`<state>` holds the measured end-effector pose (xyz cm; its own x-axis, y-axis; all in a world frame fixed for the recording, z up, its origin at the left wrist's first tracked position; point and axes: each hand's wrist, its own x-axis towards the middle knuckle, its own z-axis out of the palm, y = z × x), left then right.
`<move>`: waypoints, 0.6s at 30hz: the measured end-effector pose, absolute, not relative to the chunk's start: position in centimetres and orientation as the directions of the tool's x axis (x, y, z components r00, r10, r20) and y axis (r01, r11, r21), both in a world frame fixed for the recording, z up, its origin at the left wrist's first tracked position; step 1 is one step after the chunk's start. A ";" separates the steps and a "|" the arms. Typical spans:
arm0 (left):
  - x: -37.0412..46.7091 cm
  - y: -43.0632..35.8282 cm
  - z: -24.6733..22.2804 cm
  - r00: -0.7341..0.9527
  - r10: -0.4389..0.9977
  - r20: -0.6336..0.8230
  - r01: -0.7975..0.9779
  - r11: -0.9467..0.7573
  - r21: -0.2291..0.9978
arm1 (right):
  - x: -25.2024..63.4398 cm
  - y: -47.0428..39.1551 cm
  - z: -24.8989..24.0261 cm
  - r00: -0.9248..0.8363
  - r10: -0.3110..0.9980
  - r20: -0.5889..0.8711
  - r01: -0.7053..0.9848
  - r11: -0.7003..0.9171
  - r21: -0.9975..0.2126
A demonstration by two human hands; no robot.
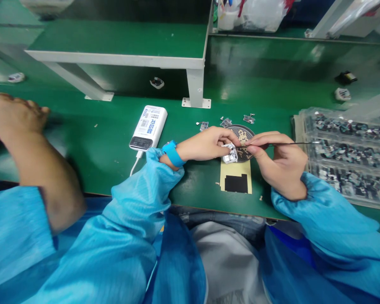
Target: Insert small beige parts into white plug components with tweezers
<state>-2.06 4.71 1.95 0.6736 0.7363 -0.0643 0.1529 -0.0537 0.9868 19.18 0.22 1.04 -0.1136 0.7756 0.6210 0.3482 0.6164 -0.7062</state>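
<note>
My left hand [209, 143], with a blue band at the wrist, pinches a small white housing [230, 153] with electronic parts in it. In the fingers of my right hand [280, 162] is a long thin dark tool [291, 143]; its kind is not clear. The tool's tip reaches to the top edge of the housing, partly hidden by my fingers. Beneath both hands lies a round dark dish [248, 157] with small beige pieces [242, 136]. A yellow sheet with a black patch [236, 183] sticks out below the dish.
Several small electronic parts [226, 122] lie behind the dish. A white power bank [149, 126] with a cable is to the left. Clear trays [351, 164] of small parts stand at right. A raised shelf [120, 59] spans the back. A co-worker's arm [34, 143] rests far left.
</note>
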 end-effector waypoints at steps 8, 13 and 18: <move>-2.0 4.7 2.1 0.669 0.740 -0.072 0.160 -0.049 0.986 | 19.1 0.2 1.0 -0.130 0.786 0.605 0.366 0.605 -0.707; -2.1 4.7 2.4 0.675 0.735 -0.064 0.174 -0.073 0.982 | 19.3 0.2 0.9 -0.079 0.768 0.636 0.338 0.621 -0.708; -2.1 4.7 2.3 0.674 0.737 -0.060 0.156 -0.062 0.986 | 19.5 0.1 0.9 -0.100 0.788 0.608 0.362 0.598 -0.715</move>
